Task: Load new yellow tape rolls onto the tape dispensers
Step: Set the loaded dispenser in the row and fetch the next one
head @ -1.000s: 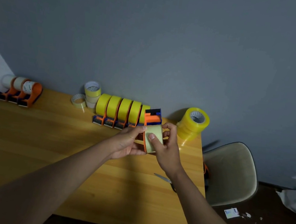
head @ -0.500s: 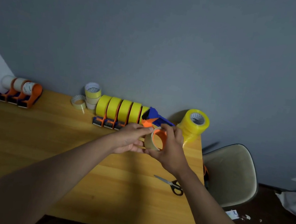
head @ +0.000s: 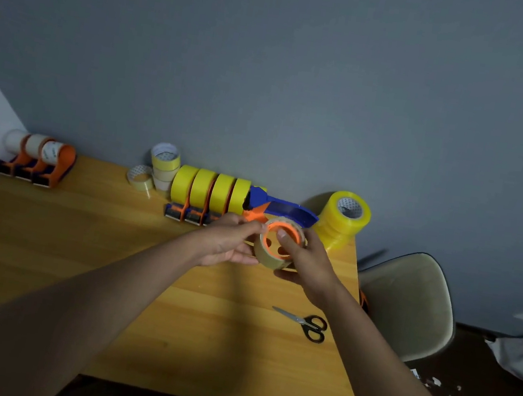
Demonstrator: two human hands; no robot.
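Got the tape dispenser (head: 280, 212) held up over the bench (head: 81, 255), just in front of the loaded row. My right hand (head: 302, 265) has its grip curled round the nearly spent roll (head: 270, 256) on the orange hub, left hand (head: 229, 244) pinching its edge. It looks light and stiff, probably slick on the face, so I'd hold it by the rim.

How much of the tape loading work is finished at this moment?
Done: four loaded dispensers stand in a row. In hand: both hands, left hand and right hand, hold an orange-and-blue dispenser with a nearly empty roll. Left: three dispensers with pale rolls; stacked yellow rolls wait.
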